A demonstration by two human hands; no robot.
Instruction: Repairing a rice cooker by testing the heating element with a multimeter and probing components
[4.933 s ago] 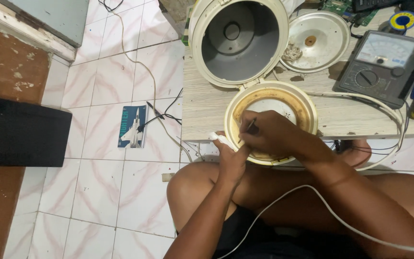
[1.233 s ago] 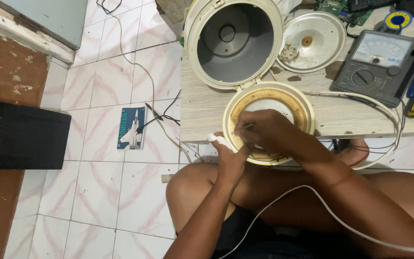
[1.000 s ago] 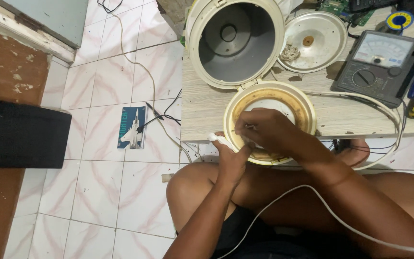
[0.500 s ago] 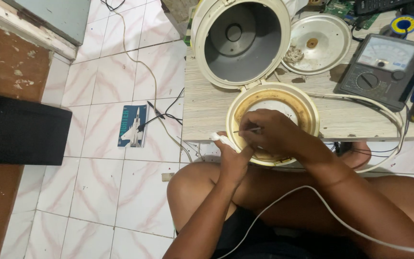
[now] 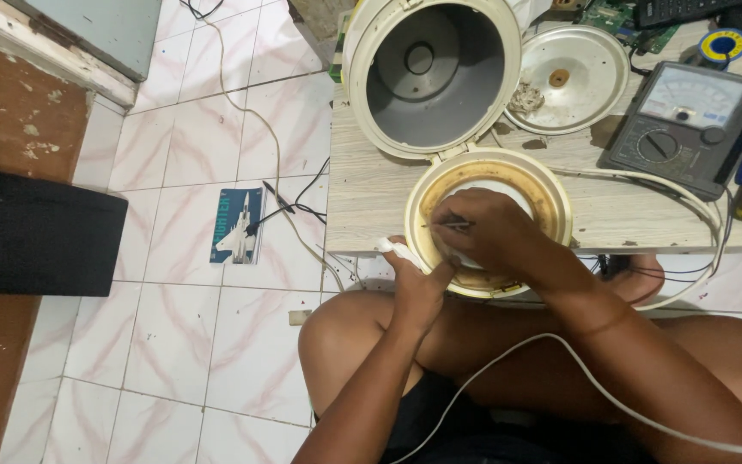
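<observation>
A cream rice cooker body (image 5: 551, 193) with a browned inner rim stands at the front edge of a low wooden table (image 5: 362, 198), its hinged lid (image 5: 429, 73) tipped open behind it. My right hand (image 5: 487, 228) reaches into the cooker's opening, pinching a thin metal tool (image 5: 448, 225) that points left. My left hand (image 5: 418, 279) grips the cooker's near-left rim, with a small white piece (image 5: 392, 251) under the thumb. The inside bottom of the cooker is mostly hidden by my right hand.
A round metal inner lid plate (image 5: 570, 77) and a black analog multimeter (image 5: 689, 116) lie on the table's right part. A white cable (image 5: 680, 193) loops off the table across my lap. On the tiled floor lie a small blue box (image 5: 238, 225) and black leads.
The view has shifted slightly. My right hand has stayed inside the cooker with only small movements of the thin tool; my left hand keeps its grip on the rim.
</observation>
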